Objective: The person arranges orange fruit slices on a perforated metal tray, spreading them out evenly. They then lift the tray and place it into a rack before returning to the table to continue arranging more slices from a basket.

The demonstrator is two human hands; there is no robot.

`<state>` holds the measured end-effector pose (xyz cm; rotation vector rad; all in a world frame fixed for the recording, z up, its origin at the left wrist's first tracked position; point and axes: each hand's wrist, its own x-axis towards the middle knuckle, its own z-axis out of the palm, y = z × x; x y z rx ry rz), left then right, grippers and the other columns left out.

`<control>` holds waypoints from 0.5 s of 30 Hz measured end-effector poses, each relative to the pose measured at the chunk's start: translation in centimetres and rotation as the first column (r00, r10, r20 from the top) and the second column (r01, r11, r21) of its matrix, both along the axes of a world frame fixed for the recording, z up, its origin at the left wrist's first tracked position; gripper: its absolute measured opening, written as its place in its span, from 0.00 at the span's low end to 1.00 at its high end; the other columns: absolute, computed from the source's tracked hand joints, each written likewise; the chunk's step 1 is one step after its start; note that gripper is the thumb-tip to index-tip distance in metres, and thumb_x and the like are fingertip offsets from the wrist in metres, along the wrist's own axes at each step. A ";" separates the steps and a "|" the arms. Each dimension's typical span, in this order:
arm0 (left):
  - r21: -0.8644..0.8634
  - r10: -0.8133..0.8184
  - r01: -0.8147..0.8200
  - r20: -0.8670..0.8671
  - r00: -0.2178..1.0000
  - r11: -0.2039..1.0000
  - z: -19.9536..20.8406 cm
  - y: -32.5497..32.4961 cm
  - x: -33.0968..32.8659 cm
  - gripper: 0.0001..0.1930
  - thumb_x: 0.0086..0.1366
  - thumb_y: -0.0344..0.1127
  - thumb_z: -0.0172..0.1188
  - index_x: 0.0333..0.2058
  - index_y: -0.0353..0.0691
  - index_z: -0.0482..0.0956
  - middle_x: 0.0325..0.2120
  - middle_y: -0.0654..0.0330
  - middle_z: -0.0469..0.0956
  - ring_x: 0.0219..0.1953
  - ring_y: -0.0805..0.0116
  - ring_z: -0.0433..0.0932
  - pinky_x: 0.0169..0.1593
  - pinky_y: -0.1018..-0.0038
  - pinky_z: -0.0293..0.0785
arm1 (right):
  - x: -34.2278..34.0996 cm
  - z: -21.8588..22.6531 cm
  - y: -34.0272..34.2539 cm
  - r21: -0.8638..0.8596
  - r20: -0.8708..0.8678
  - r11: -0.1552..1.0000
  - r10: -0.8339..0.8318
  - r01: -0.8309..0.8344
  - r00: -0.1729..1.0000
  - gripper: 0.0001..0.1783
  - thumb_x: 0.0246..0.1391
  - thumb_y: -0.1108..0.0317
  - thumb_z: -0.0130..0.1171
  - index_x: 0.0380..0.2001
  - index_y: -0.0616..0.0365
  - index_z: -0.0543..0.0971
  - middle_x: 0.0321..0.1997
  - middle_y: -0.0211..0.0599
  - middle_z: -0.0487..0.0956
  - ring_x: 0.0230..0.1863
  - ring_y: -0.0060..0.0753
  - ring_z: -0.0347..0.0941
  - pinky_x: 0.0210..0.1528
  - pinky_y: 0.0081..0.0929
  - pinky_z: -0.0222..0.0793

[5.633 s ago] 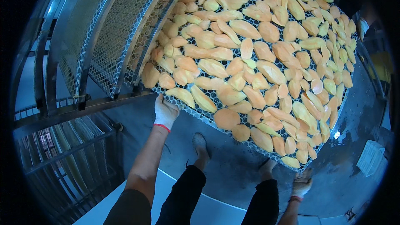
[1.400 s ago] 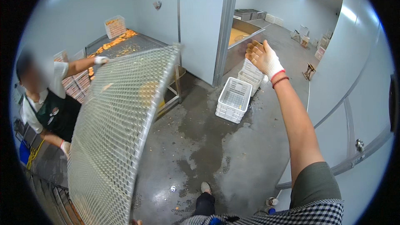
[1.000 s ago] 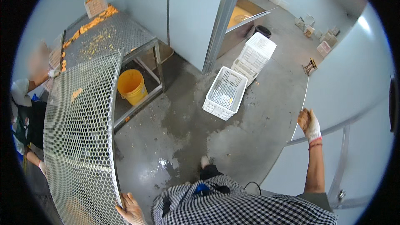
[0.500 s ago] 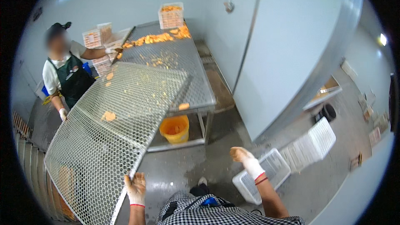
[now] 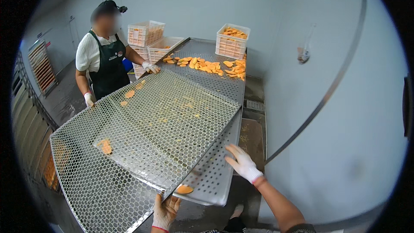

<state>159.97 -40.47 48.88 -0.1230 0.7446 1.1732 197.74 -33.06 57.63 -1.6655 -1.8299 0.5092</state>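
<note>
One mesh tray (image 5: 146, 146) is taking the most room; its long axis is running from the near left toward the far right, with the narrow far end pointing to the right back. It is lying partly over one perforated metal surface (image 5: 211, 174), its near end reaching past the front edge; whether the two are touching, I cannot tell. Two racks are standing at the left, a near one (image 5: 32, 125) and a far one (image 5: 42, 69). One co-worker (image 5: 105, 56) in a dark apron is standing across the tray, both gloved hands being at its far-left side. At least four white crates are showing: one crate (image 5: 233, 45) is standing on the surface, the others are being stacked behind it at the left. Of the person's two gloved hands, the left hand (image 5: 166, 212) is keeping its grip closed on the tray's near-right edge; the right hand (image 5: 243, 164) is hovering by the surface's right edge, its grip spread and holding nothing. Many orange slices (image 5: 205, 65) are lying at the back, too crowded for counting; one single slice (image 5: 184, 189) is lying near the front edge.
</note>
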 end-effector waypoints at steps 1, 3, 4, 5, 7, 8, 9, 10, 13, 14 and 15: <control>-0.068 -0.003 -0.001 -0.069 0.998 0.998 -0.4 0.9 1.8 0.29 0.70 0.62 0.51 0.46 0.39 0.78 0.44 0.51 0.82 0.46 0.52 0.81 0.55 0.52 0.77 | 1.5 -0.2 4.6 0.040 0.082 0.998 0.039 -0.043 0.996 0.30 0.64 0.50 0.52 0.64 0.53 0.68 0.71 0.48 0.63 0.72 0.51 0.56 0.71 0.40 0.55; -0.047 -0.046 0.040 -0.150 0.988 0.998 -0.1 1.0 4.8 0.38 0.67 0.69 0.48 0.53 0.35 0.74 0.41 0.51 0.82 0.42 0.50 0.83 0.43 0.63 0.84 | 3.6 -3.5 11.5 0.041 0.212 0.999 0.016 -0.026 0.977 0.33 0.65 0.45 0.48 0.67 0.50 0.66 0.73 0.46 0.60 0.75 0.51 0.50 0.75 0.42 0.45; -0.012 -0.019 0.019 -0.046 0.999 1.000 1.9 1.2 7.5 0.38 0.68 0.68 0.48 0.54 0.34 0.72 0.40 0.50 0.82 0.41 0.49 0.82 0.43 0.63 0.84 | 4.9 -4.1 15.2 -0.027 0.278 0.999 0.040 -0.034 0.960 0.33 0.65 0.44 0.46 0.68 0.49 0.64 0.74 0.46 0.59 0.76 0.50 0.49 0.76 0.42 0.42; 0.221 -0.017 0.055 -0.171 0.985 0.974 0.8 0.2 8.2 0.31 0.72 0.59 0.50 0.56 0.34 0.71 0.48 0.48 0.79 0.47 0.51 0.80 0.47 0.64 0.82 | 5.4 -4.7 18.3 -0.091 0.322 0.995 0.062 -0.034 0.945 0.34 0.65 0.43 0.45 0.69 0.47 0.63 0.75 0.45 0.58 0.76 0.49 0.48 0.77 0.43 0.39; -0.118 -0.136 0.124 -0.100 0.986 0.985 5.6 0.5 12.6 0.29 0.70 0.58 0.53 0.57 0.39 0.71 0.54 0.53 0.74 0.52 0.57 0.74 0.59 0.58 0.72 | 7.4 -7.6 22.1 -0.288 0.484 0.950 0.250 -0.118 0.838 0.35 0.66 0.44 0.42 0.70 0.51 0.61 0.76 0.43 0.56 0.77 0.46 0.47 0.78 0.43 0.35; -0.107 -0.192 0.184 -0.068 0.979 0.977 4.9 0.2 13.7 0.29 0.70 0.59 0.51 0.55 0.38 0.72 0.48 0.54 0.76 0.47 0.58 0.76 0.53 0.59 0.74 | 8.4 -9.2 23.1 -0.255 0.484 0.961 0.226 -0.111 0.845 0.36 0.66 0.44 0.43 0.69 0.53 0.62 0.76 0.43 0.56 0.77 0.46 0.47 0.78 0.43 0.36; -0.093 -0.250 0.247 -0.023 0.968 0.964 5.2 0.2 15.5 0.29 0.71 0.61 0.50 0.52 0.38 0.72 0.42 0.56 0.78 0.42 0.58 0.77 0.47 0.61 0.77 | 9.8 -11.2 23.5 -0.224 0.494 0.970 0.200 -0.098 0.846 0.36 0.66 0.43 0.44 0.69 0.55 0.62 0.75 0.43 0.56 0.76 0.46 0.47 0.77 0.43 0.36; -0.099 -0.274 0.270 -0.031 0.961 0.958 5.7 0.2 17.4 0.30 0.71 0.61 0.51 0.52 0.36 0.72 0.39 0.56 0.79 0.40 0.59 0.78 0.42 0.65 0.76 | 11.6 -13.1 23.4 -0.199 0.508 0.972 0.208 -0.121 0.836 0.36 0.66 0.43 0.44 0.68 0.57 0.63 0.75 0.43 0.57 0.76 0.46 0.48 0.77 0.43 0.37; -0.153 -0.315 0.276 -0.512 0.799 0.949 6.5 1.5 21.7 0.27 0.73 0.54 0.51 0.55 0.33 0.72 0.46 0.54 0.79 0.39 0.68 0.79 0.42 0.70 0.75 | 12.8 -13.6 23.4 -0.181 0.442 0.959 0.278 -0.219 0.853 0.37 0.66 0.43 0.42 0.69 0.58 0.61 0.76 0.46 0.55 0.77 0.48 0.47 0.78 0.43 0.35; -0.073 -0.292 0.346 -0.712 0.639 0.935 6.4 2.5 23.6 0.25 0.74 0.50 0.50 0.56 0.33 0.73 0.48 0.54 0.79 0.40 0.69 0.79 0.45 0.70 0.75 | 13.5 -13.4 23.7 -0.201 0.445 0.953 0.294 -0.226 0.846 0.38 0.66 0.43 0.42 0.69 0.58 0.60 0.76 0.46 0.55 0.77 0.48 0.46 0.78 0.43 0.34; -0.009 -0.216 0.422 -0.869 0.445 0.907 6.6 3.9 25.6 0.24 0.74 0.47 0.50 0.57 0.34 0.73 0.50 0.54 0.78 0.42 0.69 0.79 0.48 0.70 0.75 | 13.8 -12.8 24.0 -0.218 0.447 0.947 0.311 -0.235 0.839 0.38 0.66 0.43 0.42 0.69 0.58 0.60 0.76 0.46 0.55 0.77 0.48 0.46 0.78 0.42 0.34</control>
